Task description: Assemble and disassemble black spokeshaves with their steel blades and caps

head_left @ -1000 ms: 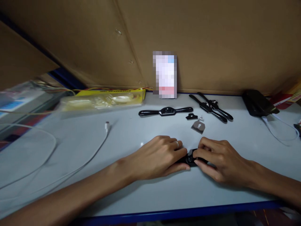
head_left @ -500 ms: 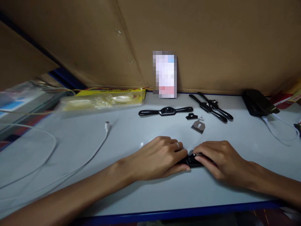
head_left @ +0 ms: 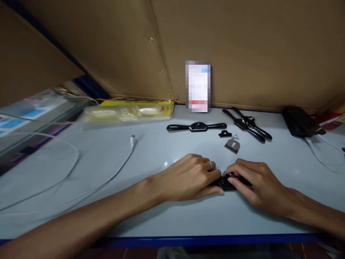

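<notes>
Spokeshave, black and partly covered by fingers, lies on the white tabletop just right of centre in the lower half of the frame. The left hand is wrapped round its left handle; the right hand has thumb and fingertips drawn narrowly together at its middle, the exact part pinched hidden. Above, right of centre, lie a loose blade and a black cap iron.

I'm watching through one head-worn camera, which is looking forward and down across the table, viewing the left hand and right hand from fairly near and facing the brown wall beyond.
</notes>
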### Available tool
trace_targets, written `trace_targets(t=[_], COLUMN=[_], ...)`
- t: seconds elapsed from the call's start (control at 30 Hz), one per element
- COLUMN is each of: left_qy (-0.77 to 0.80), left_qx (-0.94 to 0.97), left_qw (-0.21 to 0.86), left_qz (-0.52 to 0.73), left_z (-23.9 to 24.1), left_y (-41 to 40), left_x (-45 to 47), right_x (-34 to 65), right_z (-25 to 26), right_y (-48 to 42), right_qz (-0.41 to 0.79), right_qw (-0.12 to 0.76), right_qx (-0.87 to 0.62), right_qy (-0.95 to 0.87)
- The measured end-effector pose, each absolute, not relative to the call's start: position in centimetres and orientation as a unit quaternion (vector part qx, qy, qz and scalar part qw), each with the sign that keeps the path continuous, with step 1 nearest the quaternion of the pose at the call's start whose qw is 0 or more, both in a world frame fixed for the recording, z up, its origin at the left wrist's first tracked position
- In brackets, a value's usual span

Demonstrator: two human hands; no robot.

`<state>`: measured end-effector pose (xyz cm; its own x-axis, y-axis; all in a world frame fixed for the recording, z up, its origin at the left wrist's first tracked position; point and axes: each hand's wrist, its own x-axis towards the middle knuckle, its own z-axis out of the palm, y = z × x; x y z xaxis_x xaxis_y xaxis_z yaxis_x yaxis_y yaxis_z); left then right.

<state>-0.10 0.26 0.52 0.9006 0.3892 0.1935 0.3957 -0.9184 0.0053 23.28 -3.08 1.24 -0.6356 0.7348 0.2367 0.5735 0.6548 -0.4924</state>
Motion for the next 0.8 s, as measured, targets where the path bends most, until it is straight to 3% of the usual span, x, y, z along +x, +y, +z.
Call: trace_targets(t=[0.33, 0.6, 0.8], left_qy=[-0.207, -0.206, -0.209], left_qx=[-0.974, -0.975, -0.975], left_qw=[0.019, 0.020, 0.024], left_qz=[-0.095, -0.079, -0.067], left_z=[0.5, -0.2, -0.6], left_y=[0.3, 0.8, 1.3], left_x=[0.1, 0.3, 0.2], right_x=[23.8, 23.8, 24.1], right_z=[1.6, 1.8, 1.4], right_y=[-2.9, -1.9, -1.2], right_qz=[0.171, 0.239, 0.209], right_qw=[0.161, 0.112, 0.082], right_qx=[-0.337, -0.436, -0.383], right_qy=[-0.912, -0.860, -0.896])
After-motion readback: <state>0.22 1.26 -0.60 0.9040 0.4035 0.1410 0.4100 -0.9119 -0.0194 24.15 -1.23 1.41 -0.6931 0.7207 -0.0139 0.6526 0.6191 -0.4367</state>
